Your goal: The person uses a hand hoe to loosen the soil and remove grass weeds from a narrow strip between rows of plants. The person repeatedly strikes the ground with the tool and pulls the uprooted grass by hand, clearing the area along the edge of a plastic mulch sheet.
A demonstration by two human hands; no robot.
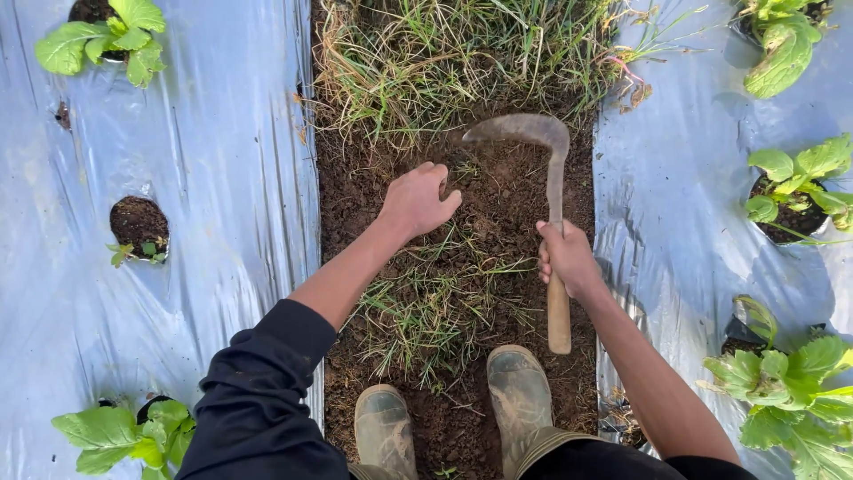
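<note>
Silver mulch sheets (222,178) flank the soil furrow (462,418), grass (426,293) growing down its middle. Right hand (567,260) clamped on the sickle (546,151) handle; left hand (416,200) curled loosely at the soil, grip unclear. Best practice: keep fingers clear of the blade arc, cut low at roots, avoid nicking plastic.

Outdoor vegetable field: raised beds under silver plastic mulch (204,160), leafy seedlings (107,36) in planting holes, and a weedy soil furrow (498,196) between the beds.

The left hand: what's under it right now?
Under the left hand lie bare brown soil and grass. Whether its curled fingers hold any grass is hidden.
</note>
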